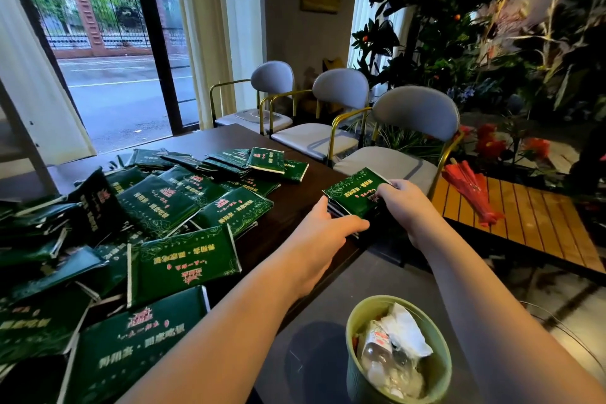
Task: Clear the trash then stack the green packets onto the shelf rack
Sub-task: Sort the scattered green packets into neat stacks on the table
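Observation:
Both hands hold a small stack of green packets over the right edge of the dark table. My left hand grips the stack's near side, thumb on top. My right hand grips its far right side with curled fingers. Many more green packets with gold and red print lie in a loose heap across the table's left and middle. A green trash bin stands on the floor below my arms, filled with crumpled white paper and a clear plastic bottle. No shelf rack is in view.
Three grey chairs with gold frames line the table's far right side. A wooden slatted platform with a red folded umbrella lies to the right. Plants and flowers fill the right background. A glass door is at the back left.

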`<state>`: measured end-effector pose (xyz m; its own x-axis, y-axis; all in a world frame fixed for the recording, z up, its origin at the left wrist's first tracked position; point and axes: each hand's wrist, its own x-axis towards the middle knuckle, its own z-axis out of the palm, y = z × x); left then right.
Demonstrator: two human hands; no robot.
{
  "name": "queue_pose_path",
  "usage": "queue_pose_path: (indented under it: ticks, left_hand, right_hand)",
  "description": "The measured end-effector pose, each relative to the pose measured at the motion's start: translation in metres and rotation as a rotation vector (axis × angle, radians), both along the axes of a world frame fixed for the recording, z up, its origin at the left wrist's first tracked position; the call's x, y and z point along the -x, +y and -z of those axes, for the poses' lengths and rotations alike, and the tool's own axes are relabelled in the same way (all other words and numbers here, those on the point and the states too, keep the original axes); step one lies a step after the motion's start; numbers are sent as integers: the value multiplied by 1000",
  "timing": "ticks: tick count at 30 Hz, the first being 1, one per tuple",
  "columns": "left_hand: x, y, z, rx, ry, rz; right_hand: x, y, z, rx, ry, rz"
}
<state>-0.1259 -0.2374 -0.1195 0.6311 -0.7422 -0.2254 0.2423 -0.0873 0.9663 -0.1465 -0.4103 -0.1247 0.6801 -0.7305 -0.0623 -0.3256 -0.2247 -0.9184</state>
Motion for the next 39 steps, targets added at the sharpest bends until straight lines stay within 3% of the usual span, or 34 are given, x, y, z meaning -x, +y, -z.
queue_pose_path:
  ticks: [5, 11, 15, 18, 22, 28, 34, 39]
  left_hand:
    - [-9, 20, -3, -46, -76, -31]
    - [-43, 65, -21, -79, -281, -209]
    - [-61, 96, -32, -96, -449, -341]
    - [-71, 113, -37, -178, -565, -418]
    - [-87, 119, -44, -313, -669, -454]
    - [-125, 91, -30, -432, -700, -331]
    - [-172, 61, -17, -739, -865, -203]
    - [-197, 48, 11, -898, -941, -244]
  right_hand:
    - [-5, 0, -2, 36, 49, 44]
    - [-14, 13, -20, 273, -16, 152]
    - [-34, 40, -35, 378, -151, 51]
    - [-64, 62, -41, 309, -148, -71]
    - [-109, 86, -47, 255, 58, -190]
    - [-160, 98, -43, 298, 333, -225]
    - [-238, 69, 2, 257, 439, -211]
    - [-219, 104, -1, 279, 468, -55]
